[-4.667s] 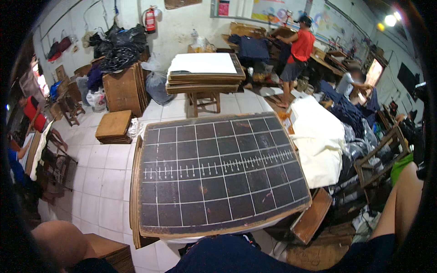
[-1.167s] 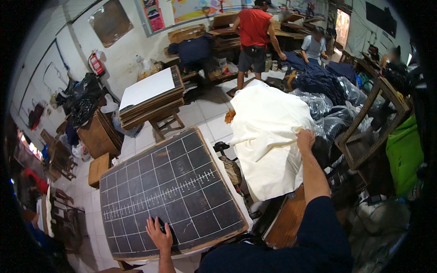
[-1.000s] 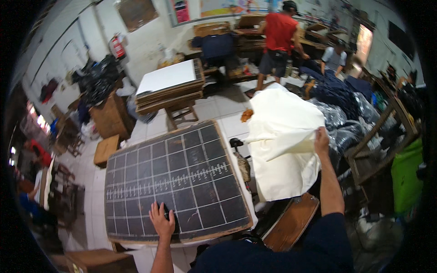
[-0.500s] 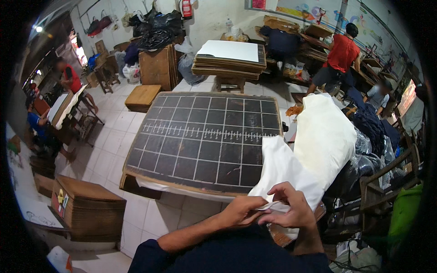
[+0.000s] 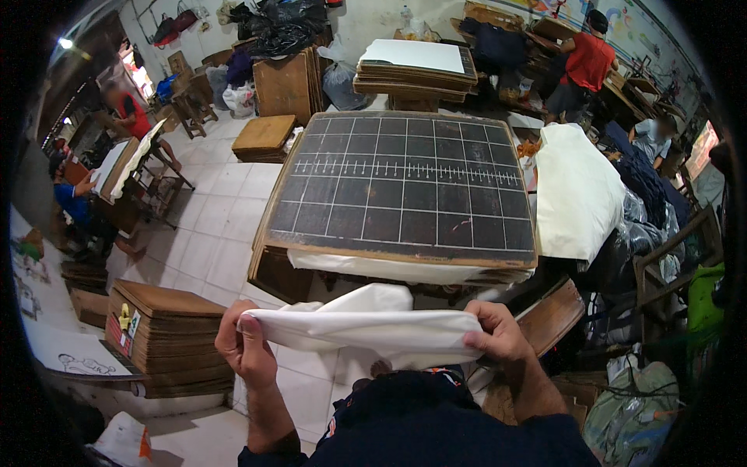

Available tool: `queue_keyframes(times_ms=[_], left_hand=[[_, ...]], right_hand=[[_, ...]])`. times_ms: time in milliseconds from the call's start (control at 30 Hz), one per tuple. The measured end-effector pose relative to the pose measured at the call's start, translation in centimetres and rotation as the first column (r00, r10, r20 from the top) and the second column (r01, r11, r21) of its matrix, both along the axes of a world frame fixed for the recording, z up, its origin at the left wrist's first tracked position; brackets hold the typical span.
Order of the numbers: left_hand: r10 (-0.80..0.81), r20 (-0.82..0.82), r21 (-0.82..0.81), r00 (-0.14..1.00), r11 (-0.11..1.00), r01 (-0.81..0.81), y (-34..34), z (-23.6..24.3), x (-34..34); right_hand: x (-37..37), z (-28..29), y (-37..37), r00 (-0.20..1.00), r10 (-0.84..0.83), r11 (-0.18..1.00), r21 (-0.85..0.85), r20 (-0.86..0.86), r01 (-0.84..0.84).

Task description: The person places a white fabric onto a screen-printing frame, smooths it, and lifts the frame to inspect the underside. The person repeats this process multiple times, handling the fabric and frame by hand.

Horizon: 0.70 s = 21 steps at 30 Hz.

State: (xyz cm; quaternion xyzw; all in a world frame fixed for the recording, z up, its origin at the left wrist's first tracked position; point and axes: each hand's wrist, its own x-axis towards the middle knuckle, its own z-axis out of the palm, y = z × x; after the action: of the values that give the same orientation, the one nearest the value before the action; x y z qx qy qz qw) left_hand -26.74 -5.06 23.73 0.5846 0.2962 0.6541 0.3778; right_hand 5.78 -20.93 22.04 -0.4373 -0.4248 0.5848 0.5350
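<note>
We hold a folded white cloth (image 5: 366, 331) stretched level just above our lap: left hand (image 5: 243, 348) pinches one end, right hand (image 5: 498, 338) pinches the other, probably to keep the edge taut. Beyond it, a dark gridded cutting board (image 5: 405, 187) tops a table, white fabric tucked beneath. A white fabric stack (image 5: 576, 194) lies right. Tiled floor (image 5: 210, 226); stacked boards (image 5: 167, 335) left; a person in a red shirt (image 5: 583, 62) far back

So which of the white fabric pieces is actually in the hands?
The bunched white cloth stretched between the left hand and right hand. The white fabric stack right of the gridded board lies untouched.
</note>
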Motion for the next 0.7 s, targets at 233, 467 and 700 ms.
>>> queue_keyframes(times_ms=[233,467,700], left_hand=[[0.33,-0.276,0.227,0.903,0.935,-0.272,0.9,2.2,-7.7],[0.476,-0.419,0.304,0.773,0.876,-0.374,10.3,6.0,-12.1],[0.082,-0.701,0.336,0.709,0.914,0.226,19.6,11.0,-11.7]], right_hand=[[0.9,-1.3,2.2,0.401,0.074,0.997,-0.058,0.913,-0.053],[8.5,4.2,3.9,0.275,-0.636,0.766,0.546,0.721,0.338],[15.5,11.4,8.4,0.058,-0.83,0.528,0.748,0.554,0.402]])
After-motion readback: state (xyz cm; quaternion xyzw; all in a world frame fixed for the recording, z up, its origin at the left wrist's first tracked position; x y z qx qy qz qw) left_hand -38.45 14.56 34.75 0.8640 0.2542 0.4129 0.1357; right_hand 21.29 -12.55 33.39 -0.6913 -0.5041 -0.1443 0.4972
